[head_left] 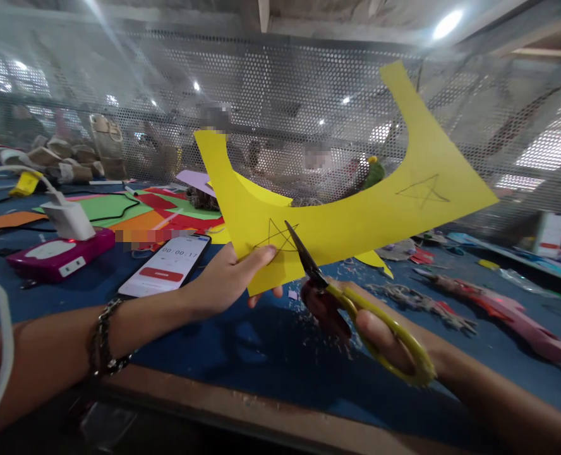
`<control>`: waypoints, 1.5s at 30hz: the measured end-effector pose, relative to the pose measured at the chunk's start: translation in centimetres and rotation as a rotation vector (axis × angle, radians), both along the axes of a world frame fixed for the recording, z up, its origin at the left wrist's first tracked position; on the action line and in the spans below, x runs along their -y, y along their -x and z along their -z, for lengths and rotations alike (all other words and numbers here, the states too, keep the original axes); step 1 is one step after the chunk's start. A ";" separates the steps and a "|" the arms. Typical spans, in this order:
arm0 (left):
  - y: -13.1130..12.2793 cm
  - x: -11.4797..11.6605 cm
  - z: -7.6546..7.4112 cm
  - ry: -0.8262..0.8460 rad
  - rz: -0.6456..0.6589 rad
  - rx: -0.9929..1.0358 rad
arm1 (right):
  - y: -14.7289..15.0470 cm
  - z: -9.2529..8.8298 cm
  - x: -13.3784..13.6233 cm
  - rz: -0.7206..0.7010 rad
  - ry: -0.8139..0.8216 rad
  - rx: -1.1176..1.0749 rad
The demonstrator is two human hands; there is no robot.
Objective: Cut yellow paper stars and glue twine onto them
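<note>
A curved sheet of yellow paper (342, 221) is held up above the table, with a pencilled star outline near each end. My left hand (235, 275) pinches its lower left corner, thumb on top beside the nearer star and fingertips showing underneath. In my right hand (380, 335) is a pair of scissors (316, 272) with yellow handles, fingers through the loops. One dark blade lies over the front of the paper, its tip beside the left star; the other blade is mostly hidden behind the sheet.
A phone (171, 265) showing a timer lies left, near a magenta power strip (67, 256) with a white charger (67, 218). Coloured paper sheets (105, 208) spread behind. A pink glue gun (512, 316) lies right on the blue table (242, 373). A perforated metal screen (271, 82) stands behind.
</note>
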State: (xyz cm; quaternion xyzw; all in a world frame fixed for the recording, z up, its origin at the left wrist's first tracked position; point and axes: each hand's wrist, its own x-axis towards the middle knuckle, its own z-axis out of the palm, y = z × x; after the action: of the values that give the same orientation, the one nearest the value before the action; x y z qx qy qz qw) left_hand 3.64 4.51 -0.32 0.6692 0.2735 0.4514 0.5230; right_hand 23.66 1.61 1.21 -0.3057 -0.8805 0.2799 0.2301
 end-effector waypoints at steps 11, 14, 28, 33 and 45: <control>0.0 0.1 -0.4 -0.003 0.002 0.004 | -0.5 0.4 0.1 0.008 0.025 -0.017; 0.0 0.1 -0.4 0.010 -0.008 -0.008 | -0.5 0.3 0.3 0.024 0.034 0.002; 0.1 0.1 -0.1 -0.044 0.004 -0.037 | 0.2 0.7 0.1 -0.016 0.025 -0.044; 0.0 0.1 -0.2 -0.045 -0.007 -0.048 | 0.3 1.0 0.3 0.011 0.083 -0.084; 0.1 0.2 -0.3 -0.058 0.009 -0.034 | 0.3 1.1 0.0 0.028 0.102 -0.093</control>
State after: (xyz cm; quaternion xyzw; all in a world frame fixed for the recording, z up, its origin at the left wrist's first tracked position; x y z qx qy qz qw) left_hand 3.52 4.29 -0.04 0.6929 0.2663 0.4454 0.5006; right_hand 23.33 1.59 0.13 -0.3162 -0.8489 0.3352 0.2589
